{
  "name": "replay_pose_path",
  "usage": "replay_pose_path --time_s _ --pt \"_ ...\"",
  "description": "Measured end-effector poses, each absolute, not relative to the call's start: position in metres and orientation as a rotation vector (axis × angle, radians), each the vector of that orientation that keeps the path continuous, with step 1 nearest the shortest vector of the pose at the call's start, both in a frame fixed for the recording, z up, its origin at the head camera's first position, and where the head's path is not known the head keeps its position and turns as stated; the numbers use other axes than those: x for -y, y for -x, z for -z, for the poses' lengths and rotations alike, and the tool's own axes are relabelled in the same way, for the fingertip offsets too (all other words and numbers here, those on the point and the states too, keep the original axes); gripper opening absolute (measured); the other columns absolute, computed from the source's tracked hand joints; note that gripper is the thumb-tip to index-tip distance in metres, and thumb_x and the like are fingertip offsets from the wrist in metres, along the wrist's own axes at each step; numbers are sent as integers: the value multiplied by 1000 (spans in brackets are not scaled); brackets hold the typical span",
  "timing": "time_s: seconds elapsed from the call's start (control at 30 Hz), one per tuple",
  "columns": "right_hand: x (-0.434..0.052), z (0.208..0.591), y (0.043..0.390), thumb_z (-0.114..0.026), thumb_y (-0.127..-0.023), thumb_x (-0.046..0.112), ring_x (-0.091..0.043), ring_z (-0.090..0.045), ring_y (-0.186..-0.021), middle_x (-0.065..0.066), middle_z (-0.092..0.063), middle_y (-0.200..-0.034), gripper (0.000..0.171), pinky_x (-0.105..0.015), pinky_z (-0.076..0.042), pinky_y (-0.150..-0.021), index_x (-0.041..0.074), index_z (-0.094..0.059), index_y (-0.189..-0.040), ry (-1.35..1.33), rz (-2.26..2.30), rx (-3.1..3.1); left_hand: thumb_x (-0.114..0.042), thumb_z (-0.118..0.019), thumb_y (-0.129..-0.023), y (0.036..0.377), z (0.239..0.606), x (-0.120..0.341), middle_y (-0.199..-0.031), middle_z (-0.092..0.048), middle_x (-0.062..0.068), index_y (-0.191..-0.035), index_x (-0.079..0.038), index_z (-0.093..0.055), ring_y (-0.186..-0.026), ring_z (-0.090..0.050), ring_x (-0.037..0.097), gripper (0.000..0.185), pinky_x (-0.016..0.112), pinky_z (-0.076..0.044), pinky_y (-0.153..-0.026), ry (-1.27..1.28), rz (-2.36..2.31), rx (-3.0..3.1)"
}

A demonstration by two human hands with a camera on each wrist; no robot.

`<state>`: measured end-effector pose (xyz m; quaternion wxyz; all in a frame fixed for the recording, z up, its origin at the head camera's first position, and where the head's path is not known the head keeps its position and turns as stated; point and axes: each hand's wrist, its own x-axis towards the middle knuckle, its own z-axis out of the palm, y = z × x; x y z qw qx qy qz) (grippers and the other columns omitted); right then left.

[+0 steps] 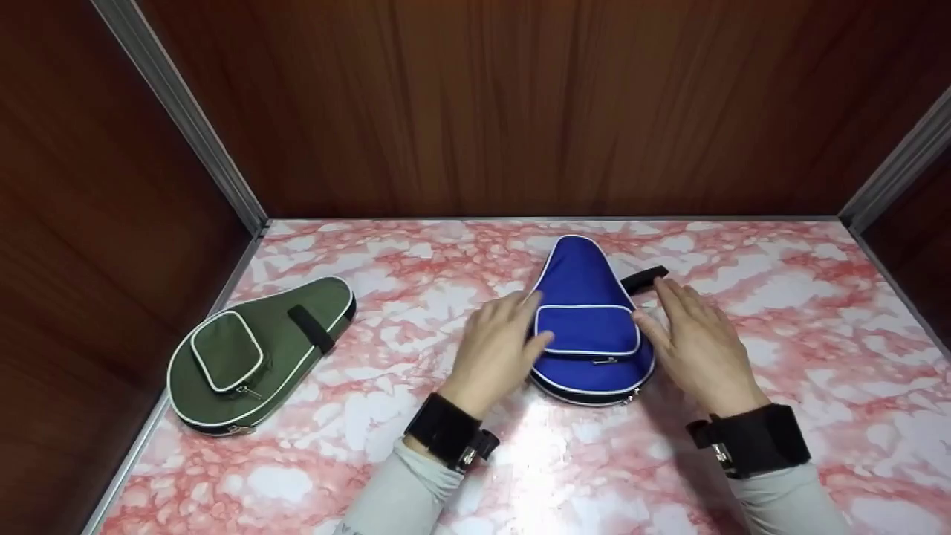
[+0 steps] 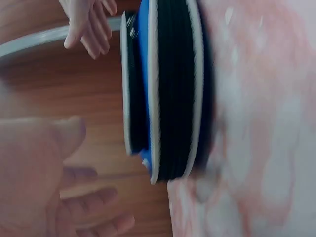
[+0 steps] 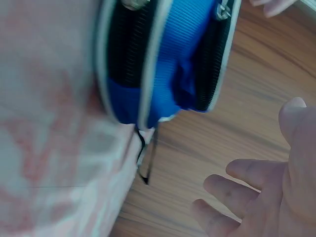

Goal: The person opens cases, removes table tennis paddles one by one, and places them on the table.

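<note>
A person's two hands flanked a blue paddle case (image 1: 587, 312) on a pink-and-white marbled desk (image 1: 780, 297), inside a booth of dark wood panels (image 1: 483, 104). The case lay flat just right of the desk's centre, narrow handle end toward 12 o'clock, its white-piped front pocket (image 1: 587, 329) facing up.

The left hand (image 1: 496, 349) rested at the case's 9 o'clock, fingers straight and relaxed, the thumb on the edge of the pocket. The right hand (image 1: 698, 345) sat at 3 o'clock, fingers extended and lightly spread, its thumb at the piped seam; whether it pressed could not be told. Neither hand gripped anything.

A black strap (image 1: 643, 279) poked out at the case's 2 o'clock, just beyond the right fingertips. A green paddle case (image 1: 256, 353) lay well apart toward 9 o'clock, near the desk's left edge.

Judging by this placement, a sound hold would come from closing both hands evenly on the rounded sides, keeping the case level and clear of the zipper pulls at its 6 o'clock end.
</note>
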<state>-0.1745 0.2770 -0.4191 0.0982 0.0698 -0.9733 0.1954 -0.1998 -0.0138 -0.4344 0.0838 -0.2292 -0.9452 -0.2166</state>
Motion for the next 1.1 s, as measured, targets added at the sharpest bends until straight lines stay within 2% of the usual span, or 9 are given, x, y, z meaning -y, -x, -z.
replay_pose_path --time_s 0.13,0.27,0.4,0.6,0.8,0.93,1.1 --pt "-283 423 169 -47 -116 56 -58 -36 -154 -37 -40 -166 80 -72 -28 -123 -3 -34 -170 -222 -570 2937 -41 -60 -114 201 437 4 -174 -40 13 -167 -19 -50 -160 -35 41 58 56 -27 -130 905 628 2830" --pt "-287 427 164 -42 -116 61 -59 -38 -152 -36 -39 -167 83 -75 -33 -118 0 -30 -172 -197 -605 3005 -44 -60 -114 200 441 -1 -176 -36 16 -165 -21 -53 -162 -29 47 57 56 -23 -132 967 609 2886" --pt "-287 431 159 -40 -115 64 -58 -39 -152 -35 -41 -166 86 -77 -36 -115 0 -31 -172 -181 -636 3062 -43 -62 -113 196 446 -4 -175 -34 20 -163 -18 -56 -160 -34 46 56 53 -26 -131 986 579 2896" --pt "-281 436 154 -47 -114 62 -54 -52 -145 -31 -55 -158 81 -75 -44 -110 4 -41 -169 -240 -678 3045 -42 -65 -112 187 443 -8 -173 -37 22 -162 -17 -58 -157 -39 45 56 55 -33 -127 996 508 2885" --pt "-274 436 159 -53 -113 58 -53 -54 -143 -33 -55 -155 79 -73 -45 -109 2 -42 -168 -237 -702 3060 -50 -64 -110 180 438 -6 -168 -43 18 -161 -24 -59 -154 -43 39 57 58 -44 -113 981 358 2895" --pt "-274 434 161 -57 -113 53 -53 -54 -142 -34 -55 -154 77 -72 -44 -112 0 -44 -167 -281 -774 3069 -51 -66 -109 175 436 -3 -160 -50 17 -158 -26 -63 -146 -49 35 55 56 -43 -110 981 288 2864" --pt "-278 435 164 -60 -114 46 -51 -51 -146 -32 -53 -157 70 -69 -39 -118 1 -46 -166 -427 -941 3071 -55 -71 -105 170 436 2 -142 -57 15 -151 -27 -68 -131 -55 32 54 57 -40 -112 1015 254 2821"
